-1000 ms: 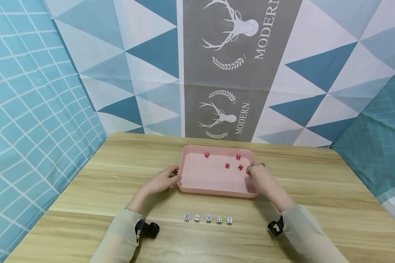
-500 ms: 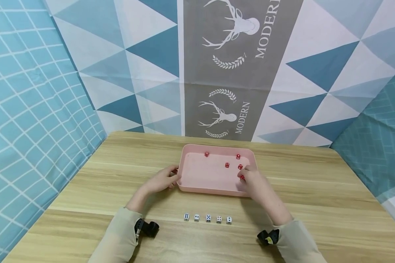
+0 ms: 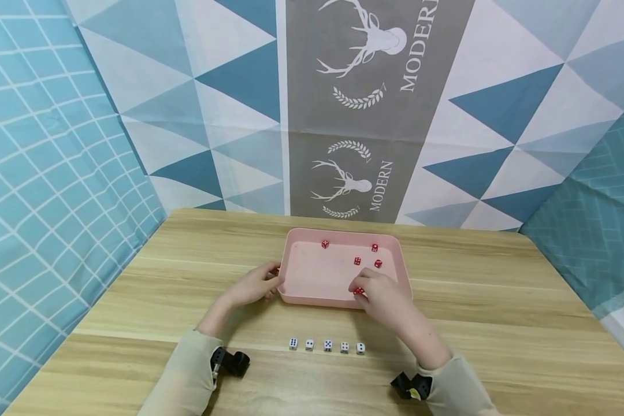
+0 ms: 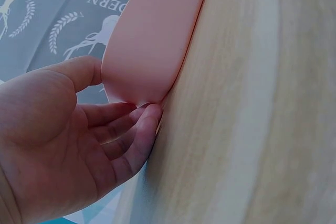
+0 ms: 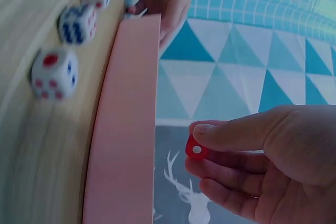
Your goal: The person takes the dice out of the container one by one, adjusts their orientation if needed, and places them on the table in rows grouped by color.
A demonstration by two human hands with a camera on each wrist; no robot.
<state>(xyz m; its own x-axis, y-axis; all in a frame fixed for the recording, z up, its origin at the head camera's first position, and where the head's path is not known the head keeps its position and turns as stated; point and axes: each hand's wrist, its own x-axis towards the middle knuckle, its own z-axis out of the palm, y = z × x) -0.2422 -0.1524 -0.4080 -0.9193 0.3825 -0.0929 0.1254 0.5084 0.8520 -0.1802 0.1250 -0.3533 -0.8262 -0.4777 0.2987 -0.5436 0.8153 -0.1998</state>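
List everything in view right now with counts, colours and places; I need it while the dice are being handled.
Pink tray: 1, pink, on the table
Red dice: 4, red with white pips, lying in the tray
Held red die: 1, red, pinched by the right hand
White dice: 5, white, in a row on the table, on the person's side of the tray
Table: 1, wood-grain, under everything
Deer-print backdrop: 1, grey, white and blue, behind the table
Grid cloth: 1, light blue, left
Teal cloth: 1, teal, right
Wrist cameras: 2, black, one per wrist
Sleeves: 2, beige, on the forearms
Hands: 2, bare; left hand grips the tray's left end, right hand holds the die
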